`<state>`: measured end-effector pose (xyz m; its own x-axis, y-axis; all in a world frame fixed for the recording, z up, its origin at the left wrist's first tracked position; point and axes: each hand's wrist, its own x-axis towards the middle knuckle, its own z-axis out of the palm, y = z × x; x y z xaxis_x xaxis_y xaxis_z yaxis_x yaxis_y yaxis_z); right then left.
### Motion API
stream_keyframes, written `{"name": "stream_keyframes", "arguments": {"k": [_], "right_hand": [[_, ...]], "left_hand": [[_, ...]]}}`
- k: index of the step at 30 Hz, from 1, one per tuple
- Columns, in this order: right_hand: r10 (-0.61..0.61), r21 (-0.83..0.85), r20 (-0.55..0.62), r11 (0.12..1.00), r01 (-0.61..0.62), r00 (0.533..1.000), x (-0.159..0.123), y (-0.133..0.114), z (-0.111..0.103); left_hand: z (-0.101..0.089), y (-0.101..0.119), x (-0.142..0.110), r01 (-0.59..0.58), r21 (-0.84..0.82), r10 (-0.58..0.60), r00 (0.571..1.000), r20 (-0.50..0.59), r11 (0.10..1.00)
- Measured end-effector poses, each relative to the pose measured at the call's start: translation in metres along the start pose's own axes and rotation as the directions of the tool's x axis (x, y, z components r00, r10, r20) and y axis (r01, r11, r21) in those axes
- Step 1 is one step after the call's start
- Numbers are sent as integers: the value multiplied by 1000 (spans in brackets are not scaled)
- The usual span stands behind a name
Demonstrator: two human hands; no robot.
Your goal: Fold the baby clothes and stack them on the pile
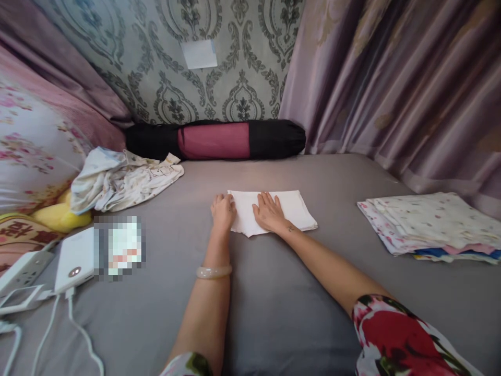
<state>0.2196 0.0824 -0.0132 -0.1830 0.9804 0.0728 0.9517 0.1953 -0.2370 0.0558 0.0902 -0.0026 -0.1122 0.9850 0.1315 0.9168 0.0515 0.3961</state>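
Note:
A folded white cloth (pixel 294 208) lies flat on the grey bed sheet (pixel 297 324) in front of me. My right hand (pixel 270 211) rests on its upper side, palm down with the fingers spread. At the cloth's left edge, my left hand (pixel 224 210) has its fingers curled and appears to pinch the fabric there. The fingertips of that hand are partly hidden. A pale bangle (pixel 214 272) circles my left forearm.
Folded printed clothes (pixel 430 219) are stacked at the right. Leftward lie a crumpled printed garment (pixel 125 180), a white power bank (pixel 75 261) with cables, a power strip (pixel 25 271) and a blurred-out item (pixel 124 248). A black-and-maroon roll bag (pixel 213 140) lies along the wall.

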Motion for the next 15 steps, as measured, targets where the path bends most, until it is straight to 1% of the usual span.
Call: {"name": "stream_keyframes", "arguments": {"k": [4, 7, 15], "right_hand": [[8, -2, 12, 1000, -8, 1000, 1, -1, -1], [22, -1, 20, 1000, -22, 1000, 2, -6, -2], [-57, 51, 8, 997, 57, 998, 8, -39, -4]], "left_hand": [[-1, -3, 4, 9, -32, -9, 1000, 3, 999], [-1, -8, 8, 9, -57, -9, 1000, -8, 998], [-1, -18, 12, 21, -95, -26, 998, -54, 995]]}}
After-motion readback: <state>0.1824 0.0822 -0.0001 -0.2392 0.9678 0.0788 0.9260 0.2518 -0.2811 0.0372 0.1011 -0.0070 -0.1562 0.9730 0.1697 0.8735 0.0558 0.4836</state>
